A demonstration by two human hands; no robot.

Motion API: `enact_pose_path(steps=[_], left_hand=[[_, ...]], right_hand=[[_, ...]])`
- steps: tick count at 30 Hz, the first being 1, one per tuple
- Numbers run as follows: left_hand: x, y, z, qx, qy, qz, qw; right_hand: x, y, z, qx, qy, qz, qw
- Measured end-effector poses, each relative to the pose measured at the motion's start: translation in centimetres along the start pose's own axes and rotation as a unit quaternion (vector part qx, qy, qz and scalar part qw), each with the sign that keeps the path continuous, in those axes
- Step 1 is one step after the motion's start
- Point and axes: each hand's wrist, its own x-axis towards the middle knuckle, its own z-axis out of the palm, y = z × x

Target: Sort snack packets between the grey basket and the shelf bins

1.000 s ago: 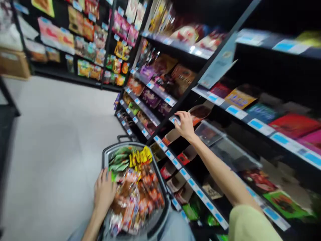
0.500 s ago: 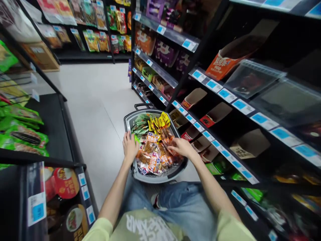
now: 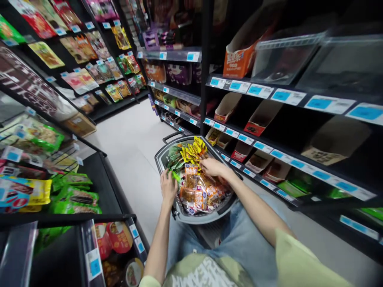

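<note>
A grey and black shopping basket (image 3: 194, 218) full of small snack packets stands in front of my knees. My left hand (image 3: 168, 187) is at its left rim, fingers curled, with a bright green packet (image 3: 176, 175) at the fingertips. My right hand (image 3: 211, 166) reaches in from the right, its fingers bent down among the packets, so the fingertips are partly hidden. Just beyond it lie yellow packets (image 3: 194, 149), with dark green packets (image 3: 176, 155) to their left. Clear packets with orange and white print (image 3: 194, 193) fill the near part.
Along the right runs a black shelf rack with price tags (image 3: 260, 91), open cardboard boxes (image 3: 254, 126) and clear plastic bins (image 3: 284, 59). Left are green snack bags (image 3: 77, 199) and red-lidded tubs (image 3: 119, 236). Hanging bags (image 3: 80, 79) line the far rack; pale floor (image 3: 125, 139) runs between.
The view has turned right, so the left and far racks show more. My right hand has moved inward and farther up over the packets. My left hand stays by the left rim.
</note>
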Motion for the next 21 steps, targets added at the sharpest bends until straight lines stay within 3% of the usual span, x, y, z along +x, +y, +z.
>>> enact_pose_path(steps=[3,5,7,10,12,14,16,17,18,21], left_hand=[[-0.1,0.2,-0.2,-0.059,-0.029,0.057,0.996],[-0.2,0.5,-0.5,-0.106,-0.069,0.096,0.987],[-0.5,1.0,-0.7,-0.164,-0.101,0.108,0.975],[-1.2,1.9,-0.7,-0.283,-0.115,0.051,0.951],[-2.0,2.4,-0.3,-0.359,-0.122,-0.008,0.925],[-2.9,2.6,0.1,-0.405,-0.130,-0.060,0.903],[-3.5,2.4,0.5,-0.423,-0.122,-0.103,0.892],[-3.6,2.2,0.6,-0.428,-0.110,-0.123,0.889],[-3.7,2.0,0.7,-0.432,-0.096,-0.140,0.886],[-3.5,1.6,0.5,-0.452,-0.066,-0.175,0.872]], right_hand=[[0.5,0.1,-0.4,0.181,0.121,-0.037,0.975],[0.4,-0.1,-0.2,0.351,0.139,-0.016,0.926],[-0.1,-0.7,0.2,0.532,0.117,0.012,0.839],[-1.2,-1.9,0.9,0.709,0.077,0.036,0.700],[-1.9,-2.7,1.4,0.772,0.068,0.050,0.630],[-2.4,-3.3,1.9,0.809,0.074,0.065,0.580],[-2.6,-3.8,2.3,0.819,0.084,0.075,0.563],[-2.6,-3.9,2.4,0.813,0.083,0.076,0.571],[-2.5,-4.1,2.4,0.798,0.084,0.075,0.592],[-2.2,-4.3,2.4,0.719,0.095,0.045,0.687]])
